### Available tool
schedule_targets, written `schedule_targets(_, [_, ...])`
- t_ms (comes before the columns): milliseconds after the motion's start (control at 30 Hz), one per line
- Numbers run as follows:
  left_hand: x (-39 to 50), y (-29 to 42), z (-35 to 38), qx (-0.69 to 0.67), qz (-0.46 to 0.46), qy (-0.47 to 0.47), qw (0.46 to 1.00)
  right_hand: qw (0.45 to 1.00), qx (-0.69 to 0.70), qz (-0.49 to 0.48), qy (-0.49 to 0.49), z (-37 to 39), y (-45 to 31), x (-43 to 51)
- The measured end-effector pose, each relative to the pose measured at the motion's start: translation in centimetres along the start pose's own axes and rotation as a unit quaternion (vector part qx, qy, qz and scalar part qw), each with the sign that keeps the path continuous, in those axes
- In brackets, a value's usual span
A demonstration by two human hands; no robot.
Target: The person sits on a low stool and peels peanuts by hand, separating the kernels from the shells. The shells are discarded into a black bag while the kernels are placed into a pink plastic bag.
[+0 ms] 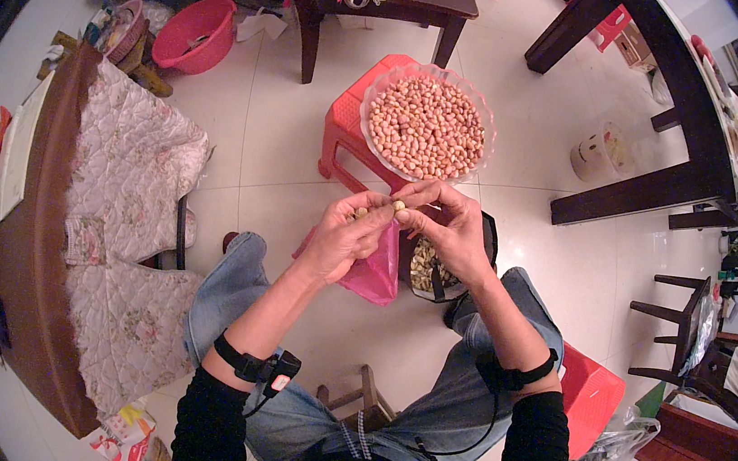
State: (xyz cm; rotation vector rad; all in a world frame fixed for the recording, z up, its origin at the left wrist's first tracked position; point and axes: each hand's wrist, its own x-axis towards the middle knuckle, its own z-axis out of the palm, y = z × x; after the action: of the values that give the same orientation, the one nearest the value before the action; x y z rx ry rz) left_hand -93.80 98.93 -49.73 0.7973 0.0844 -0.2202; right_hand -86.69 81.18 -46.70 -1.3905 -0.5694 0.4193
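My left hand [353, 232] and my right hand [449, 229] meet at the fingertips just below the bowl, around a small pale peanut in its shell [399, 205]. More pale pods [361, 213] show in the curled fingers of my left hand. A pink plastic bag [372, 273] hangs beneath my left hand. A clear scalloped bowl [485, 149] full of shelled, reddish peanuts [427, 128] rests on a red plastic stool [350, 111]. Under my right hand stands a dark container [492, 239] with broken peanut shells [425, 267], partly hidden by the hand.
A sofa with a floral quilted cover [141, 129] is at the left. A pink basin [195, 34] and a dark wooden chair [395, 2] stand beyond. At the right are a dark table's leg [619, 191], a clear bucket [602, 152] and another red stool [585, 398].
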Motion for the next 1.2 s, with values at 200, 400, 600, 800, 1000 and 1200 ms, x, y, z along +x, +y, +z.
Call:
schedule_targets(200, [-0.1,0.1,0.3,-0.005,0.002,0.001,1.000,1.000,-0.008,0.002,0.016,0.4,-0.2,-0.3])
schedule_targets(400, [-0.3,0.3,0.2,-0.021,-0.024,-0.015,0.999,0.999,0.025,0.035,-0.018,-0.2,-0.6,0.0])
schedule_targets(600, [-0.5,0.5,0.1,-0.018,-0.062,-0.020,0.998,0.998,0.002,0.026,-0.052,-0.1,-1.0,0.1])
schedule_targets(800, [-0.5,0.2,-0.1,-0.026,-0.041,-0.047,0.998,0.999,-0.021,0.005,-0.033,-0.4,-0.7,0.1])
schedule_targets(1000, [-0.4,-0.4,-0.3,-0.012,-0.032,-0.026,0.999,0.997,-0.070,0.003,-0.025,-0.6,-0.4,0.1])
schedule_targets(1200, [-0.4,-0.4,-0.5,-0.027,-0.030,-0.044,0.998,0.996,-0.048,-0.002,-0.070,-0.8,-0.6,0.3])
